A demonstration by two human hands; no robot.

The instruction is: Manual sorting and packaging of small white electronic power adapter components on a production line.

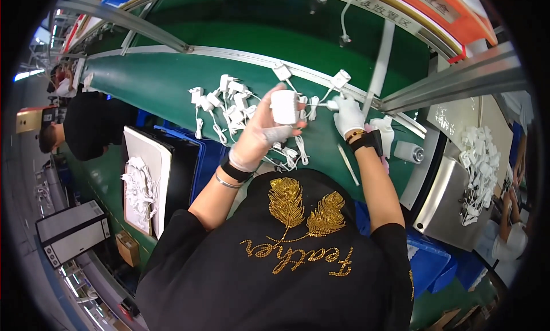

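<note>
A white power adapter point(285, 106) is held up in my left hand point(258, 137), its fingers curled round the block. That hand has a whitish covering over the palm. My right hand point(348, 118), in a white glove, is closed at the fingertips on a small white connector point(332, 105) with a thin cable. Just beyond it, a white adapter point(341, 79) rests at the bench's far rail, and another adapter point(282, 72) lies further left. Left of my left hand is a loose pile of white adapters point(235, 110) with bundled cables. More coiled white cables point(301, 150) lie nearer my body.
On the green bench point(154, 73), a white pen-like stick point(348, 165), a white bottle point(382, 133) and a clear bottle point(409, 152) lie at the right. A metal-sided conveyor point(441, 188) carries heaped adapters. A white tray point(163, 188) stands left; a person point(91, 125) is beyond it.
</note>
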